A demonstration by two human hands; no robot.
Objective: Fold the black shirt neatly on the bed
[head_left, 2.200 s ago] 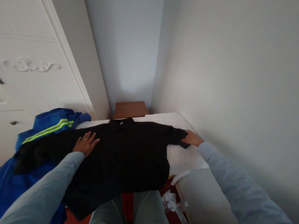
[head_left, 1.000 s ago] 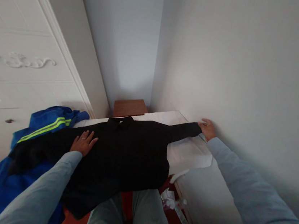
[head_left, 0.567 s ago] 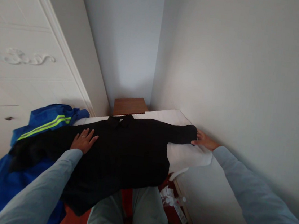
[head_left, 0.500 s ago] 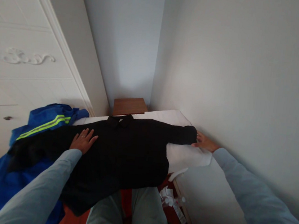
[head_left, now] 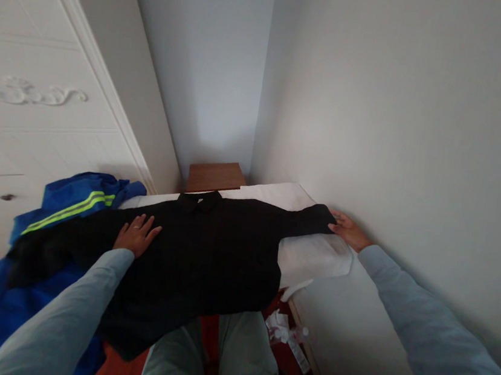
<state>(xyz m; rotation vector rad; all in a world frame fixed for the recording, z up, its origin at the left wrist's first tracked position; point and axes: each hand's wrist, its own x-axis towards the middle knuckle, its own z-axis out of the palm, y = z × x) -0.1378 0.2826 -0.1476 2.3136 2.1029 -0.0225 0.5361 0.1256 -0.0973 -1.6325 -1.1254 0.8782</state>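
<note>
A black collared shirt [head_left: 219, 253] lies spread across a narrow white-covered surface [head_left: 309, 262], its collar on the far side and its hem hanging over the near edge toward my legs. My left hand [head_left: 137, 236] rests flat on the shirt's left shoulder area, fingers spread. At the far right, my right hand [head_left: 346, 230] has its thumb and fingers closed on the cuff end of the right sleeve. The left sleeve lies over a blue garment [head_left: 81, 191] with a yellow-green and grey stripe.
A white wardrobe [head_left: 31, 148] stands at the left, and a pale wall [head_left: 400, 120] runs close along the right. Behind the surface is a brown wooden top [head_left: 215, 176]. Crumpled white paper [head_left: 278, 326] lies low at the right, near my legs.
My right hand has shifted slightly up and right with the cuff, and the right sleeve now slants upward. My left hand stays flat on the shirt.
</note>
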